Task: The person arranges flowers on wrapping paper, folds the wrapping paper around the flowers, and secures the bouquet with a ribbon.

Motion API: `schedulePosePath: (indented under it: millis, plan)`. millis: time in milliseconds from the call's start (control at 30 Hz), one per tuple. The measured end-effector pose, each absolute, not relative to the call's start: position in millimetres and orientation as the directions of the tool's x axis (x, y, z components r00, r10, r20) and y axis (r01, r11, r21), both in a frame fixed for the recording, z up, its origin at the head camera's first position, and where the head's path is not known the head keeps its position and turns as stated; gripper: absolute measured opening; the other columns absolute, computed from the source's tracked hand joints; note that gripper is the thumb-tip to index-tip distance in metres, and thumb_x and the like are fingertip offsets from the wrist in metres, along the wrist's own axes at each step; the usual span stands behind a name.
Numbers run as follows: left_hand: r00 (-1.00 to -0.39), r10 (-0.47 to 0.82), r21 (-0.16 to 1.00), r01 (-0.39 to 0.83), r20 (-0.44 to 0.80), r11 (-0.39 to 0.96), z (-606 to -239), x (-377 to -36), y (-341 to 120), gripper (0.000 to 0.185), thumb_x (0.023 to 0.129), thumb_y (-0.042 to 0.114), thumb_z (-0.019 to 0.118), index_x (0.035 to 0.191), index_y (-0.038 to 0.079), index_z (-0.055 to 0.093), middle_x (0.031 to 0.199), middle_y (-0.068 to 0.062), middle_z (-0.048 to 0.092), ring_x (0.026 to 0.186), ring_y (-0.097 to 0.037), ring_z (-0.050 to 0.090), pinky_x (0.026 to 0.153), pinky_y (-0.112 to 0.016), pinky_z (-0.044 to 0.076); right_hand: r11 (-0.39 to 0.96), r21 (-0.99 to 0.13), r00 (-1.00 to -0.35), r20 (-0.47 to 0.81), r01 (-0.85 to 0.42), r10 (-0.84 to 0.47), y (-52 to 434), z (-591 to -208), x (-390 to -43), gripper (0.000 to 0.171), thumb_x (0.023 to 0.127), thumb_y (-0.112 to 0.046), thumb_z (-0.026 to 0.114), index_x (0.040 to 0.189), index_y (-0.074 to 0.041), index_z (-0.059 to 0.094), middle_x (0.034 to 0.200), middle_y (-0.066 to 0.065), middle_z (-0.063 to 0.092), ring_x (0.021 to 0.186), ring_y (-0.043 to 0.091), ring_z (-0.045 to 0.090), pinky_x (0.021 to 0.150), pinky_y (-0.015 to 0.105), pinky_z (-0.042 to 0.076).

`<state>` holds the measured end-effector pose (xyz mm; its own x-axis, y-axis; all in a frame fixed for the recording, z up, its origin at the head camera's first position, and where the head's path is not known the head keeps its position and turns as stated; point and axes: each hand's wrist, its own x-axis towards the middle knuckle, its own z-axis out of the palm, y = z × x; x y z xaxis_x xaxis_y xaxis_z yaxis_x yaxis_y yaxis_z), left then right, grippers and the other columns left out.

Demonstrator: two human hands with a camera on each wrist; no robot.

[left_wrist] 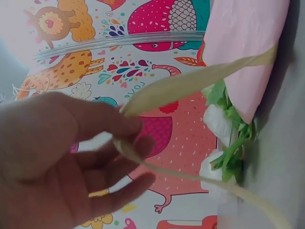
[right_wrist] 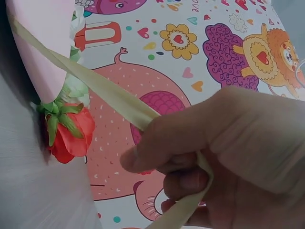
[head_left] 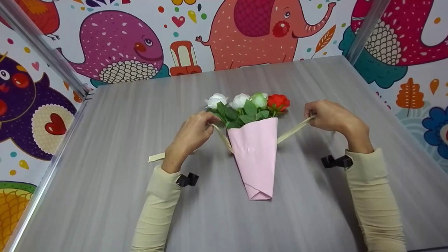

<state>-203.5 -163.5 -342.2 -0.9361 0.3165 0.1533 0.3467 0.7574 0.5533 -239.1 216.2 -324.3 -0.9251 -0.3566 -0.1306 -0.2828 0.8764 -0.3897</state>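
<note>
A bouquet wrapped in pink paper (head_left: 255, 157) lies on the table, its folded narrow end toward me. White roses (head_left: 239, 101), a greenish one and a red rose (head_left: 278, 102) stick out at the far end with green leaves. A pale yellow ribbon (head_left: 295, 129) runs from beneath the wrap out to both sides. My left hand (head_left: 190, 136) pinches it between thumb and index finger, left of the wrap. On the right, my right hand (head_left: 332, 117) grips the other length, fingers curled round it in the right wrist view. The ribbon's stretch under the paper is hidden.
The grey wood-grain table (head_left: 122, 196) extends around the bouquet. Patterned panels with cartoon animals (head_left: 119, 45) stand at the back and sides, with metal posts (head_left: 45, 45) at the corners. A loose ribbon end (head_left: 156, 157) shows beside my left wrist.
</note>
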Motion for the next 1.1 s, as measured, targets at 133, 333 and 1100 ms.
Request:
schedulePosePath:
  millis: [133, 333, 1100]
  plan:
    - [-0.966, 0.205, 0.552, 0.258, 0.156, 0.793, -342.8, -204.4, -164.5, 0.024, 0.093, 0.0, 0.059, 0.111, 0.004, 0.074, 0.114, -0.015, 0.072, 0.103, -0.029, 0.069, 0.087, -0.045, 0.055, 0.886, -0.376, -0.944, -0.077, -0.272, -0.322, 218.3, -324.4, -238.9, 0.015, 0.086, 0.001, 0.061, 0.096, -0.006, 0.069, 0.09, 0.013, 0.066, 0.076, 0.026, 0.054, 0.059, 0.032, 0.046]
    - [-0.958, 0.178, 0.56, 0.276, 0.225, 0.781, -346.3, -204.1, -157.3, 0.015, 0.095, 0.014, 0.068, 0.104, 0.006, 0.076, 0.105, -0.012, 0.073, 0.098, -0.028, 0.069, 0.086, -0.045, 0.055, 0.846, -0.408, -0.931, 0.034, -0.344, -0.362, 211.7, -324.3, -237.6, 0.008, 0.087, -0.005, 0.067, 0.094, -0.007, 0.07, 0.09, 0.011, 0.069, 0.078, 0.024, 0.055, 0.064, 0.033, 0.046]
    - [-0.895, 0.318, 0.615, 0.446, 0.314, 0.65, -361.5, -197.4, -117.4, 0.022, 0.09, 0.025, 0.074, 0.1, 0.006, 0.076, 0.095, -0.009, 0.073, 0.088, -0.022, 0.066, 0.079, -0.038, 0.054, 0.538, -0.481, -0.718, 0.535, -0.693, -0.446, 125.1, -350.5, -218.2, 0.012, 0.078, 0.002, 0.082, 0.088, -0.005, 0.082, 0.079, 0.009, 0.066, 0.074, 0.02, 0.059, 0.065, 0.021, 0.043]
